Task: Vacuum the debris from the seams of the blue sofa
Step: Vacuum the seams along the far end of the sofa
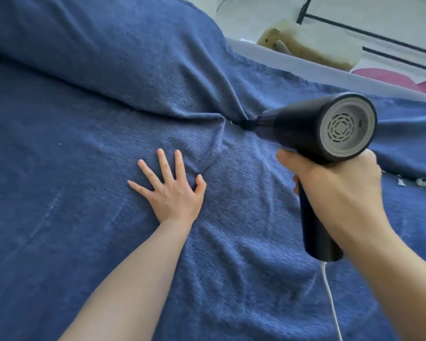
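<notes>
Gripping the handheld vacuum (pixel 312 124), the right hand (pixel 335 183) noses it into the blue sofa (pixel 84 168) seam; left hand (pixel 172 190) presses flat, fingers spread. White debris (pixel 421 182) remains nearby, the job seemingly unfinished.

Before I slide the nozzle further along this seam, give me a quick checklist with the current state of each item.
1. Right hand has a firm grip on the handheld vacuum: ok, fingers wrapped round the handle.
2. Nozzle tip seated in the seam: ok, it sits where the folds of the sofa cover meet.
3. Left hand flattening the fabric, away from the nozzle: ok, fingers spread, palm down.
4. White cord free of snags: cannot tell, it runs out of view.
5. Seam cleared of debris: cannot tell, the folds hide it.
6. White scraps at the right edge collected: not ok, they lie on the fabric.
</notes>
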